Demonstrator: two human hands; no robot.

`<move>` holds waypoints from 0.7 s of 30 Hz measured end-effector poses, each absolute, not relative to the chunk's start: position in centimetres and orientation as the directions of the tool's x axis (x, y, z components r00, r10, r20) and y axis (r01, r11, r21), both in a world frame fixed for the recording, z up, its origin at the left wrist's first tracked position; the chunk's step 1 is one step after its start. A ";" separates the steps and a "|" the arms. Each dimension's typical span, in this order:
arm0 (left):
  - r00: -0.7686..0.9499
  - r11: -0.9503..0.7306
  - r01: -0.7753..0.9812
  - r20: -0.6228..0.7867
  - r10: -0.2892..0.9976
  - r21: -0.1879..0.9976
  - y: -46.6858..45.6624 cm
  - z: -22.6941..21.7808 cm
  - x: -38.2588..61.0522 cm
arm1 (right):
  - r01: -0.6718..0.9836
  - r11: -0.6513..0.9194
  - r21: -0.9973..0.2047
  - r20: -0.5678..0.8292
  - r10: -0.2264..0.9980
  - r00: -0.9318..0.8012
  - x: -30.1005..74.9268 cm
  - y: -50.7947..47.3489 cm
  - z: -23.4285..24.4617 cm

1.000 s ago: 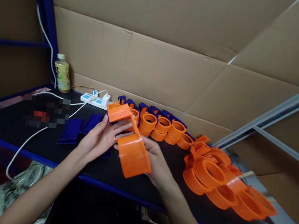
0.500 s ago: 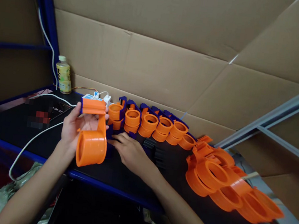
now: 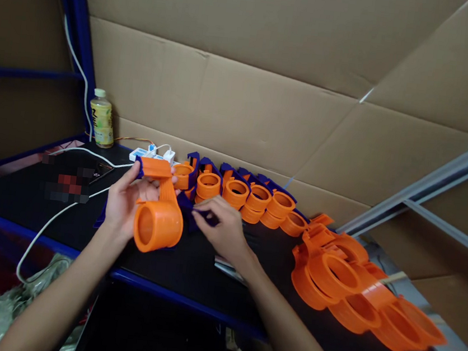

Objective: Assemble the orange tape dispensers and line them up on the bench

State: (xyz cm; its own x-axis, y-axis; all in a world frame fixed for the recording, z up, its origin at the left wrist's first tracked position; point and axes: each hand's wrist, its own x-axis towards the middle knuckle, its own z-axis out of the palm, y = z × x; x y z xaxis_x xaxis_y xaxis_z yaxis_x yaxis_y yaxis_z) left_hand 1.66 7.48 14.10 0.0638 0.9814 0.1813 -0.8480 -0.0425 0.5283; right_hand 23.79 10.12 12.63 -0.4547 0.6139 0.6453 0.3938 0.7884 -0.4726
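My left hand (image 3: 124, 197) grips an orange plastic tape dispenser (image 3: 158, 224), its ring hanging toward me and its flat top plate up, with a dark blue edge at the plate's left end. Beside it, my right hand (image 3: 224, 225) is closed, thumb and fingers pinching a dark blue plastic part (image 3: 190, 210) just right of the dispenser. Much of that part is hidden by the hand and the dispenser. Behind my hands stands a row of orange tape dispensers (image 3: 235, 191) with dark blue pieces on them, several stacked in pairs.
On the right lies a heap of orange dispenser bodies (image 3: 339, 272). A yellow-labelled bottle (image 3: 102, 121), a phone (image 3: 101, 173), a white power strip (image 3: 138, 155) and a white cable (image 3: 49, 215) are at the left. Cardboard (image 3: 226, 96) walls the back of the black table (image 3: 200, 284).
My left hand and the dispenser have shifted slightly right. My right hand has moved right and up, its fingers now pinched on the dark blue part. A silvery object shows beneath my right wrist.
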 end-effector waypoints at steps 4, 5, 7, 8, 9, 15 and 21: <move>-0.148 -0.247 -0.827 0.227 0.962 0.506 8.1 13.4 2.3 | -0.028 0.525 -0.850 0.525 0.844 -0.110 25.5 10.9 14.2; -0.185 -0.282 -0.816 0.235 0.954 0.504 8.2 13.2 2.6 | -0.160 0.440 -0.884 0.457 0.885 -0.091 25.9 11.0 14.6; -0.197 -0.297 -0.810 0.243 0.950 0.506 8.2 12.9 3.3 | -0.348 0.287 -0.893 0.349 0.929 -0.128 26.4 11.1 15.1; -0.180 -0.283 -0.813 0.241 0.953 0.509 8.1 12.8 3.7 | -0.401 0.229 -0.887 0.314 0.936 -0.160 26.6 11.0 15.3; -0.154 -0.259 -0.815 0.238 0.959 0.519 8.0 12.7 4.0 | -0.433 0.180 -0.883 0.287 0.938 -0.197 26.7 10.8 15.4; -0.136 -0.297 -0.733 0.296 0.945 0.612 7.4 12.2 5.9 | -0.448 0.018 -0.894 0.204 0.906 -0.370 26.5 9.8 15.4; -0.198 -0.376 -0.667 0.334 0.922 0.643 7.4 12.0 6.3 | -0.445 -0.097 -0.890 0.086 0.924 -0.374 27.0 10.1 15.1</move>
State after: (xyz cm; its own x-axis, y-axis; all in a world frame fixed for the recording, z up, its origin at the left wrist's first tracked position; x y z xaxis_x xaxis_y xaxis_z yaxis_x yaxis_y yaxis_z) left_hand 6.28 7.42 11.98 -0.1977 0.9216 0.3339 -0.6670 -0.3761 0.6431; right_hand 27.03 10.06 15.12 -0.3735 0.9236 0.0858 -0.4450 -0.0973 -0.8903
